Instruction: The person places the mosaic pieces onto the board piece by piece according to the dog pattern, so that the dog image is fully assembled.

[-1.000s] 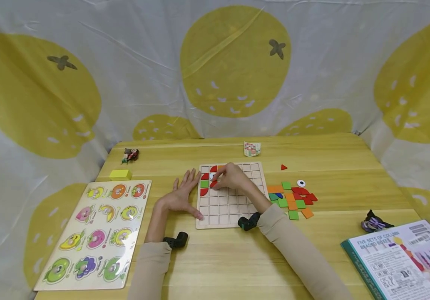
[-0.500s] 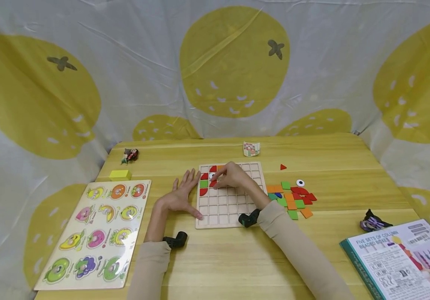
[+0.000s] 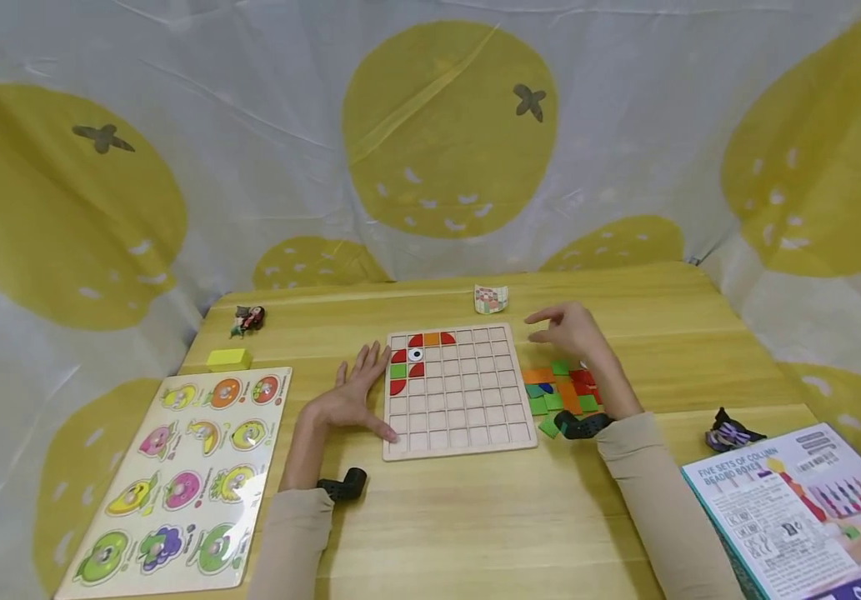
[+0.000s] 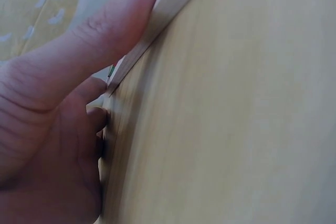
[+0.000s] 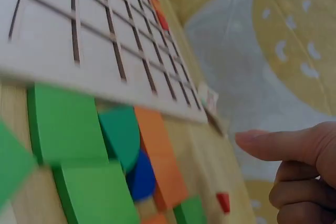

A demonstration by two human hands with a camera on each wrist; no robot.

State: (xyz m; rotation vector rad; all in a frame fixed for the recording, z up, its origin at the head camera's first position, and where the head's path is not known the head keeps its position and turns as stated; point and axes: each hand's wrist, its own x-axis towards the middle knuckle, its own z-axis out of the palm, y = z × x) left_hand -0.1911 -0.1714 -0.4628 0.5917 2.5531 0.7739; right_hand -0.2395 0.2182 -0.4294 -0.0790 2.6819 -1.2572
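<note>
A wooden grid board (image 3: pixel 460 400) lies on the table. Its upper left squares bear several red, orange and green tiles and an eye tile (image 3: pixel 415 354). My left hand (image 3: pixel 347 404) is spread along the board's left side, its thumb resting on the near left corner; the left wrist view shows this thumb (image 4: pixel 100 35) against the board's edge. My right hand (image 3: pixel 568 329) hovers right of the board, beyond the loose tiles (image 3: pixel 565 392), thumb and index finger apart. In the right wrist view a finger (image 5: pixel 283 145) reaches out with nothing held. A small red piece (image 5: pixel 223 201) lies below it.
A fruit puzzle board (image 3: pixel 182 475) and a yellow block (image 3: pixel 228 360) are at left. A small figure (image 3: pixel 248 320) stands behind them. A patterned paper (image 3: pixel 491 299) lies at the back. At right are a boxed toy set (image 3: pixel 798 500) and a dark purple item (image 3: pixel 730 431).
My right hand has left the red tile below the eye tile and moved right, over to the loose tiles. The left hand stays at the board's edge. The head view has shifted slightly.
</note>
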